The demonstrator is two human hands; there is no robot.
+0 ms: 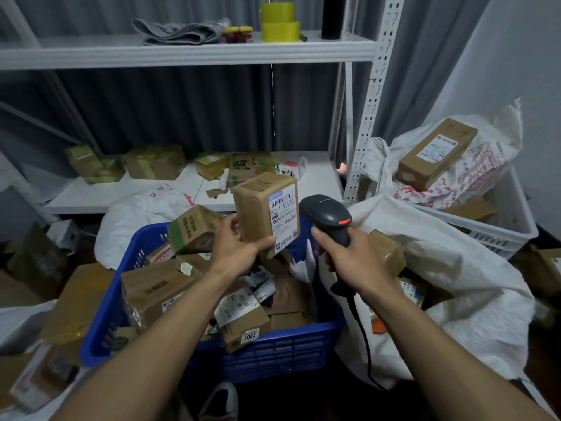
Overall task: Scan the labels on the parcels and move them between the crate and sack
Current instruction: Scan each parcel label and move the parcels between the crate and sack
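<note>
My left hand [235, 249] grips a small cardboard parcel [258, 214] upright above the blue crate [273, 350], its white label facing right. My right hand [352, 256] holds a black barcode scanner [326, 215] by the handle, its head close to the label and pointed at it. The crate below is full of several cardboard parcels [158, 290]. An open white sack [440, 268] lies to the right of the crate, with a few parcels visible in its mouth.
A white metal shelf unit [321, 177] behind the crate carries several boxes; tape rolls [280, 22] stand on the upper shelf. A white crate [498, 232] at right holds a sack and a long box [437, 153]. Loose boxes lie on the floor at left.
</note>
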